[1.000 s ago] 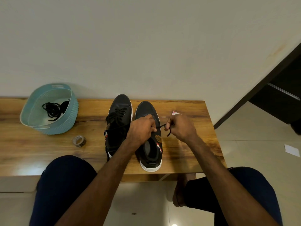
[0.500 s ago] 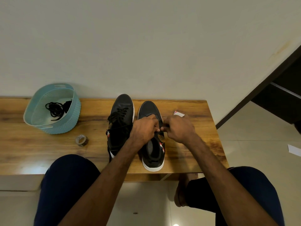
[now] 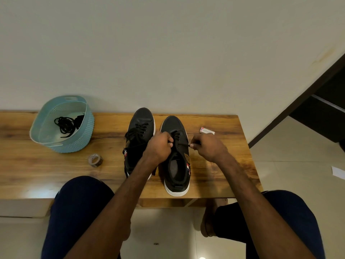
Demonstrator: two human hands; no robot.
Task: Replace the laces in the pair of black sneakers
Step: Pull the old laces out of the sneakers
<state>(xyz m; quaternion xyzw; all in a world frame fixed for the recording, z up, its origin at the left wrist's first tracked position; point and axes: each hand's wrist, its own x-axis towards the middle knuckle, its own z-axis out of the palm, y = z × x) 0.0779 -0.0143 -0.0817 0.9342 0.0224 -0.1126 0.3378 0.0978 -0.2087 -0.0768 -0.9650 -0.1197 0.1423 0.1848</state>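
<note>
- On the bench [image 3: 224,174], near its right end, the right shoe [image 3: 175,171] stands flat on its white sole. Its long axis runs near to far, with the toe toward the wall and the heel toward the person.
- The left shoe [image 3: 139,128] stands just beside it and parallel, toe also toward the wall, set slightly farther back. It is laced in black.
- A black lace [image 3: 183,145] runs taut from the right shoe's eyelets out to the right.
- The left hand [image 3: 158,148] has its fingers curled on the right shoe's eyelet area. Whether it also pinches the lace cannot be told.
- The right hand [image 3: 207,148] pinches the lace's free end between thumb and fingertips, just off the shoe's right side. The two hands are apart, with the lace stretched between them.
- A gold-brown badge and red-and-white stripes sit on the right shoe's outer side. Nothing on the badge can be read.
- A small card [image 3: 206,131] lies beyond the right hand. Its print is too small to read.
- A tape roll [image 3: 95,160] lies left of the shoes.
- A pale blue basket [image 3: 82,141] stands farther left by the wall and holds a tangle of black laces [image 3: 65,124].
- Two knees in dark blue show at the near edge of the bench.
- A white paper [image 3: 338,172] lies on the tiled floor to the right.
</note>
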